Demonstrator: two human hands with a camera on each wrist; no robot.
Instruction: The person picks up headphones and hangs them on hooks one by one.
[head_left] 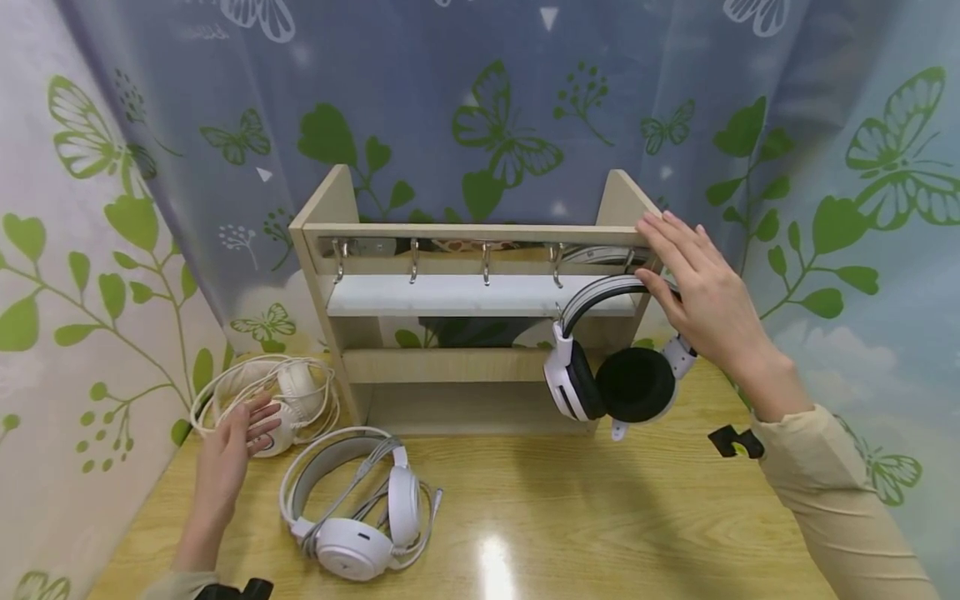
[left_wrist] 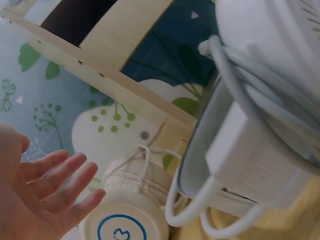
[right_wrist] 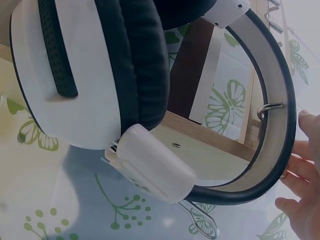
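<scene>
Black and white headphones [head_left: 636,385] hang by their headband at the right end of the hook row; in the right wrist view the headband [right_wrist: 286,145] rests over a metal hook [right_wrist: 270,107]. My right hand [head_left: 701,296] lies with extended fingers at the shelf's upper right edge, over part of the headband. In the right wrist view, that hand [right_wrist: 305,175] is beside the headband; contact is unclear. My left hand [head_left: 232,454] holds nothing, its fingers loosely spread by the cream headphones [head_left: 300,392]. The left wrist view shows this hand [left_wrist: 45,195] near a round ear cup [left_wrist: 122,220].
A wooden shelf rack [head_left: 465,367] with several hooks stands at the back of the table [head_left: 600,517]. White headphones [head_left: 352,546] with a grey bundled cable lie at the front left. Patterned curtains [head_left: 495,117] surround the back and sides.
</scene>
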